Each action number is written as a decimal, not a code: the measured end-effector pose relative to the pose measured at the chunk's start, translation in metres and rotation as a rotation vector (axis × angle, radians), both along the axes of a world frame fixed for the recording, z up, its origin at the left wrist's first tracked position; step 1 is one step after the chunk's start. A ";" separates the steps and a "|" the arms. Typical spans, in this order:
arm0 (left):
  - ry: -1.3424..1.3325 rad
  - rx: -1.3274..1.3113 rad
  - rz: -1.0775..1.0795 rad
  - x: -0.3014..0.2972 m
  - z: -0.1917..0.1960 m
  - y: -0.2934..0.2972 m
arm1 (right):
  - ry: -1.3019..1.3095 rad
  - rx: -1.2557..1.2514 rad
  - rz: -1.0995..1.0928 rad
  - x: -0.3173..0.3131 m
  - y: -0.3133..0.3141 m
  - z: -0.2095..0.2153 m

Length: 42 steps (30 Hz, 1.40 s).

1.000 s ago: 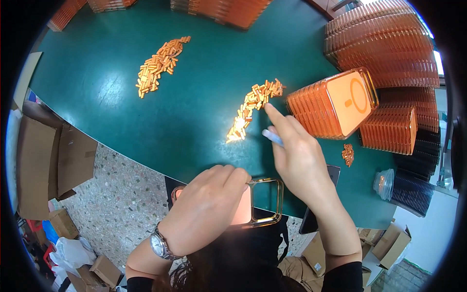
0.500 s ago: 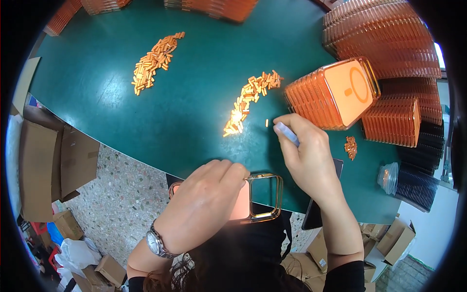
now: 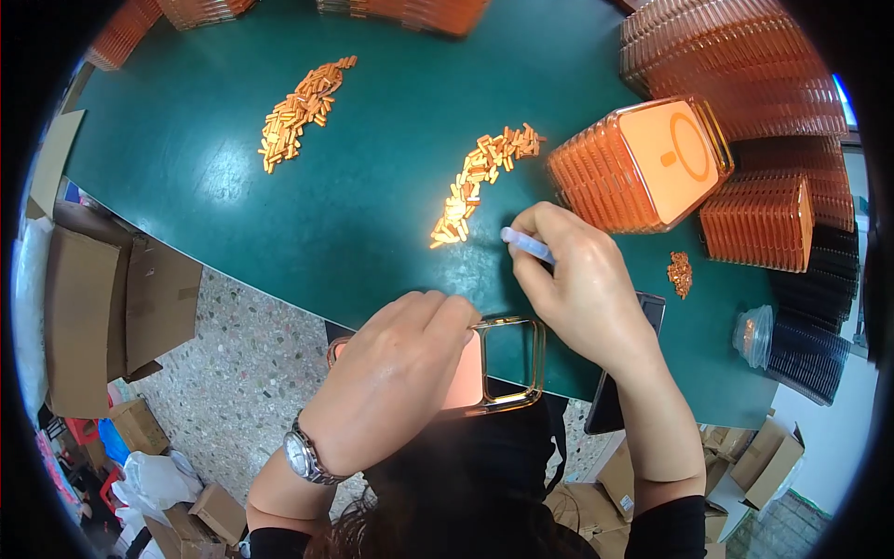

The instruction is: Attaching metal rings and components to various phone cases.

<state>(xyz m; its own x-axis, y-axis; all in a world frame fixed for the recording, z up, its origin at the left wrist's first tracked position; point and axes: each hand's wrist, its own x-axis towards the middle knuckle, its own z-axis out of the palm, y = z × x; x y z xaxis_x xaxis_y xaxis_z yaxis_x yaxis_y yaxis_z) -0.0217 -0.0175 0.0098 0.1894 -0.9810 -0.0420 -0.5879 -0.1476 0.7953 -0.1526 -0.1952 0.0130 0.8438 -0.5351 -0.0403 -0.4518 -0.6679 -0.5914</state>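
Note:
My left hand (image 3: 391, 368) is closed over an orange phone case (image 3: 468, 374) with a shiny gold rim, at the table's front edge. The palm and fingers hide the case's left part; its large rectangular opening shows on the right. A pale blue pen-like tool (image 3: 529, 244) is pinched in my right hand (image 3: 589, 284), its whitish end pointing left, above the table. Beyond that end lies a curved pile of small orange-gold bars (image 3: 480, 172). Whether a bar is at the tool's end, I cannot make out.
Another pile of bars (image 3: 300, 114) lies far left on the green table (image 3: 372, 158). To the right stand a stack of orange cases (image 3: 605, 177), more stacks, a small copper-coloured heap (image 3: 680, 274) and a clear plastic tub (image 3: 752, 337). A dark flat device (image 3: 605, 407) lies under my right forearm.
My right hand has shifted a little left and up, and the tool lies flatter. The single bar that lay near its end no longer shows there. My left hand keeps the case.

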 end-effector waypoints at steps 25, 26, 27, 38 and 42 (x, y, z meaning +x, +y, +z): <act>0.116 0.100 0.070 0.010 0.001 -0.014 | -0.191 -0.159 0.452 -0.024 0.010 0.004; 0.102 0.115 0.070 0.010 0.002 -0.014 | -0.185 -0.212 0.478 -0.023 0.011 0.003; 0.099 0.121 0.073 0.010 0.003 -0.014 | -0.182 -0.264 0.506 -0.022 0.013 0.001; -0.006 0.139 0.079 0.004 0.000 -0.014 | -0.139 -0.327 0.395 -0.019 0.025 0.000; -0.038 0.130 0.051 0.000 0.002 -0.012 | -0.114 -0.208 0.401 -0.025 0.017 0.002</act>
